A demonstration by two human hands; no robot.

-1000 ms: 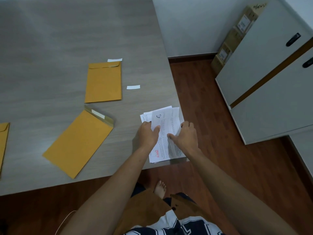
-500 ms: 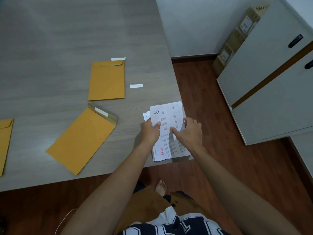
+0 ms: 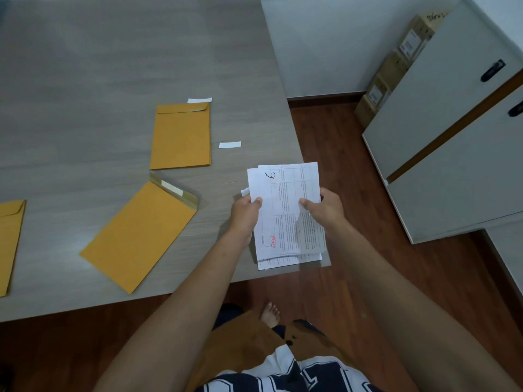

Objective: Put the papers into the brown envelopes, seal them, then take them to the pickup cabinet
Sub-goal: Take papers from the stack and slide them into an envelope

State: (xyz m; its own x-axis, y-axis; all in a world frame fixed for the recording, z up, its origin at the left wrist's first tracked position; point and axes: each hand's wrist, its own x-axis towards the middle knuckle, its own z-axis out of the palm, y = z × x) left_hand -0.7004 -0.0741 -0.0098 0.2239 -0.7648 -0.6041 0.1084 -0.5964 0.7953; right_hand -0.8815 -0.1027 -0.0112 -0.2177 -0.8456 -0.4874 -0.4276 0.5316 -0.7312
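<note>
White papers [image 3: 285, 213] gripped between both hands [image 3: 285, 210]

- Papers [image 3: 285, 210], in both hands: thin white printed paper, matt.
- Envelopes [image 3: 181, 137], left of the hands: matt brown paper.
- Counter [image 3: 85, 80]: grey woodgrain, matt.
- Floor [image 3: 353, 179]: reddish wood, slight sheen.

Printed white papers [image 3: 285, 213] stacked at table corner; brown envelopes [image 3: 181, 135] flat leftward.

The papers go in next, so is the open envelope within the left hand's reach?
Probably yes. The open envelope lies flat just left of the left hand, nothing between them, though that hand holds the papers with the right hand.
</note>
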